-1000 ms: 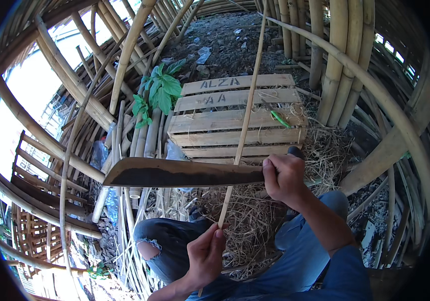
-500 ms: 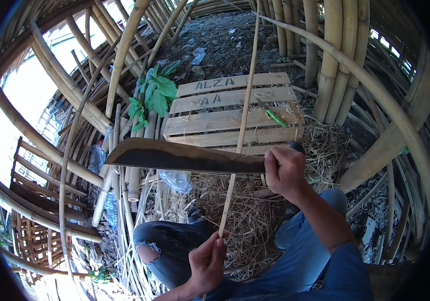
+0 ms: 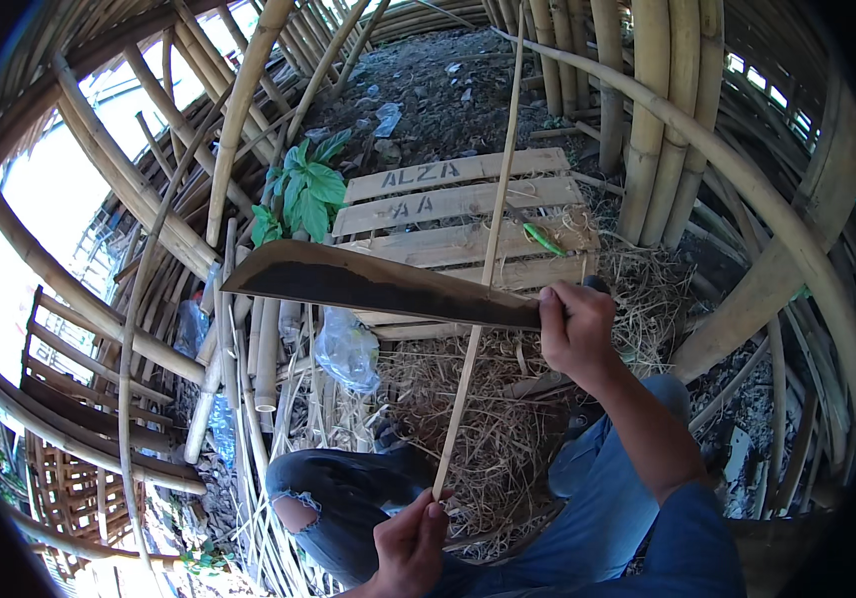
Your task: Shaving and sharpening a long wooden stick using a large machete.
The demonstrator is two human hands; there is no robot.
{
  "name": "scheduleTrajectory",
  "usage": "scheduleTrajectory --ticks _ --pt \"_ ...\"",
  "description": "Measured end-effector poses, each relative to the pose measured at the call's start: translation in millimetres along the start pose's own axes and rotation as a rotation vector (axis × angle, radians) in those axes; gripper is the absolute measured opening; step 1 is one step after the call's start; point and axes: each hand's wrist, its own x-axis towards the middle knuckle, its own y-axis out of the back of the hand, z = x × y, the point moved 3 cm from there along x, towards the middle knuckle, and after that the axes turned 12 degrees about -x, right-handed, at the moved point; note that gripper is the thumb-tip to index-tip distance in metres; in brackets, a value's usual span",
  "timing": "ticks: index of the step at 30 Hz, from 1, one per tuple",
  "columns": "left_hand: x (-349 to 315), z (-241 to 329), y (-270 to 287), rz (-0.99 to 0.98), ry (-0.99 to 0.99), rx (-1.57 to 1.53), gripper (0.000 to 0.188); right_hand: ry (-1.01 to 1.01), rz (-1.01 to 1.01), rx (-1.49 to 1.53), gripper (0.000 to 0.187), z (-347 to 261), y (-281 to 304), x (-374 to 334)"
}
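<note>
Two hands: both full. Left hand (image 3: 410,544) low, thumb and fingers pinched on the strip (image 3: 462,399) near its close end; right hand (image 3: 579,324) fisted around the machete (image 3: 378,285) handle.
Strip place: slants up and away from the left hand, under the blade, above the crate (image 3: 537,162). Blade contact: can't tell from where I stand.
Strip feel: looks light, springy, whippy at the far end; edges probably splintery, could split along the grain.
Strip hold: near end, pinched flat, fingers well clear of the blade.
Machete feel: likely heavy, stiff, tip-heavy; hold by handle only.
Crate: slatted wood; green-handled tool (image 3: 544,239) and loose wisps on top; inside, can't tell.
Bag (image 3: 346,351): clear, crumpled, beside crate; contents unclear.
Shavings (image 3: 503,448): loose heap between the legs, no container.
</note>
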Motion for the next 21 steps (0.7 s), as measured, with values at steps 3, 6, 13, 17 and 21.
scheduleTrajectory --ticks 3,6,13,17,21 --pt "1.3 -0.2 -2.7 -0.022 0.043 -0.014 0.032 0.113 0.034 -0.040 0.021 -8.7 4.6 -3.5" --pt "3.1 -0.2 -4.0 -0.016 0.059 0.024 0.032 0.235 -0.010 0.059 0.020 -29.9 1.9 -16.9" --pt "-18.4 -6.4 8.6 -0.061 0.015 0.070 0.028 0.068 0.045 0.024 0.023 -0.7 3.2 3.8" --pt "-28.2 -4.9 11.9 -0.074 0.047 0.071 0.027 -0.193 0.031 -0.075 0.024 31.9 4.7 8.8" --pt "-19.6 3.4 8.5 -0.066 0.001 0.116 0.026 -0.059 0.017 0.004 0.024 -2.3 1.3 -5.4"
